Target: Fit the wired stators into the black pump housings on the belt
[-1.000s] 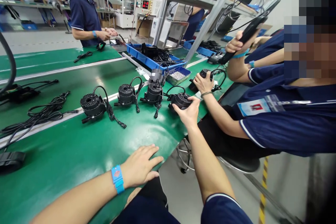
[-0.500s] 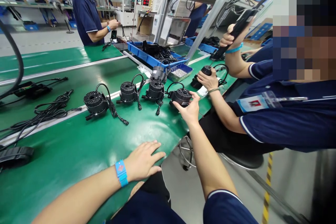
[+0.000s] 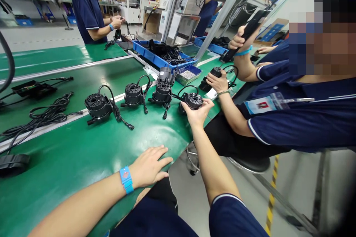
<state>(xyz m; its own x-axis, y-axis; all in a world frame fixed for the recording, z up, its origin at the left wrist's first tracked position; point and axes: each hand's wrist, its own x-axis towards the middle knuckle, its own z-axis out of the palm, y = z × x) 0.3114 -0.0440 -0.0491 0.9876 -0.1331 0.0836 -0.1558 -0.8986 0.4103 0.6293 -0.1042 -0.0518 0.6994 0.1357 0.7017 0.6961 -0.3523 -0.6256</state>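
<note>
My right hand (image 3: pixel 198 115) grips a black round pump (image 3: pixel 194 99) with a grooved top by its sides, thumb on the left and fingers on the far right. The pump is at the right edge of the green bench, its cable looping up behind it. My left hand (image 3: pixel 148 164) rests palm down near the bench's front edge, fingers spread, with nothing in it. To the left of the held pump stand more of the same kind: one nearby (image 3: pixel 162 94), a middle one (image 3: pixel 133 95) and a far-left one (image 3: pixel 97 107), each with a coiled cable.
Behind the pumps are a blue bin (image 3: pixel 155 57) of black cables and a small tray (image 3: pixel 189 74) of metal parts. Cable bundles (image 3: pixel 46 113) lie at left. On the right, a seated co-worker's hand (image 3: pixel 218 81) holds another pump; the other hand holds a black tool (image 3: pixel 250 31).
The view has shifted slightly. The held pump sits a little farther right from its neighbour, my right hand still on it. My left hand stays flat on the bench.
</note>
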